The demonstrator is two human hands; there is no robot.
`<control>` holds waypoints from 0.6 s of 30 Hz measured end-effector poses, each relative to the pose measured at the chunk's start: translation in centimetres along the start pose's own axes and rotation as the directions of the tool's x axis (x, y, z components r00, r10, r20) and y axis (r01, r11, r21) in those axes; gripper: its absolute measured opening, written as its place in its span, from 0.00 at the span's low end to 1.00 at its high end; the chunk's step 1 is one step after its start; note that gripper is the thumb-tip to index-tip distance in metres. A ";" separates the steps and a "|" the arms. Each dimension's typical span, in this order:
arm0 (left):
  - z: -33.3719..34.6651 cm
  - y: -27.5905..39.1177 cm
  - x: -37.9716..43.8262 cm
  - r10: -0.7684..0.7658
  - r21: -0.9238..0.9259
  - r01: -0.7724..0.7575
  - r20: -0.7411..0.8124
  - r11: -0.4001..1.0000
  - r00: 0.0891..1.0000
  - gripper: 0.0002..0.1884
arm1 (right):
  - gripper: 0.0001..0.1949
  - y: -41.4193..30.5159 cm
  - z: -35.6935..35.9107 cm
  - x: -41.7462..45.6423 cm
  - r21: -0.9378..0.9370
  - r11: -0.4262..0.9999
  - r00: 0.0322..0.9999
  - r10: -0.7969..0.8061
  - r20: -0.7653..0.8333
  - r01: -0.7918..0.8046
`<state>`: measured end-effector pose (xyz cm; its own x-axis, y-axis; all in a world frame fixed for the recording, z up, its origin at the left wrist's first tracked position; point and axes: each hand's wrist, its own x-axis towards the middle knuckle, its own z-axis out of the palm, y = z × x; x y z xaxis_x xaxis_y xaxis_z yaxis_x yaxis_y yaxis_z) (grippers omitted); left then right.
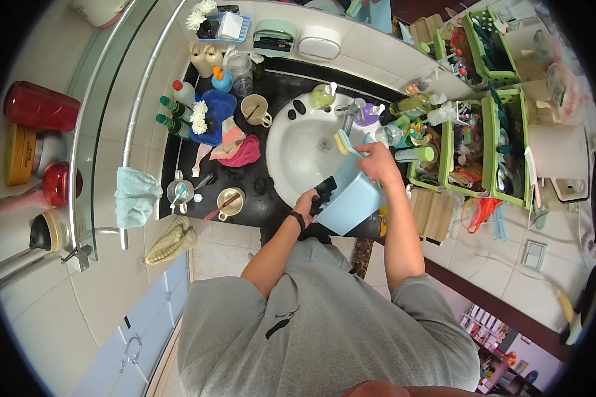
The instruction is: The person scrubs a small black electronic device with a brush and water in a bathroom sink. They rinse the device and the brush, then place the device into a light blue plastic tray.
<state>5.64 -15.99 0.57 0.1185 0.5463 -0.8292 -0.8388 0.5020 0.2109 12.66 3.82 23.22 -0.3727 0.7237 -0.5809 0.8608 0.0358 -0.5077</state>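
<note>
Over the right side of the white washbasin, a light blue plastic bin is held tilted. My left hand is at the bin's near left end, with a black item between it and the bin; what that item is, I cannot tell. A blue-handled scrub brush with pale bristles is gripped in my right hand, above the bin's far edge. Beyond the basin's middle stands the chrome faucet. Part of the bin's inside is hidden by my right hand.
Soap bottles stand on the basin's back rim. Left on the black counter are mugs, a pink cloth, a blue tray and green bottles. Green baskets of small items stand at the right, near a wooden board.
</note>
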 end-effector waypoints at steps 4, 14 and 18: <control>0.5 -1.1 0.6 -0.009 -0.086 0.014 0.052 0.996 0.999 0.13 | 0.25 -2.9 0.5 -0.8 -0.132 0.991 1.000 0.003 -0.008 -0.004; 1.5 -1.3 -0.6 0.003 -0.060 -0.004 -0.015 0.998 1.000 0.15 | 0.25 -1.8 0.4 -1.1 -0.223 0.966 0.984 -0.154 -0.086 0.132; 1.2 1.7 -2.3 0.286 0.214 -0.251 -0.157 0.944 0.945 0.17 | 0.24 3.7 -1.1 -3.2 -0.160 0.978 0.988 -0.145 -0.055 0.135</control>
<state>4.60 -15.56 3.49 -0.2116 0.5549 -0.8045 -0.7079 0.4806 0.5177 17.42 2.45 23.89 -0.4744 0.7474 -0.4652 0.8468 0.2431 -0.4731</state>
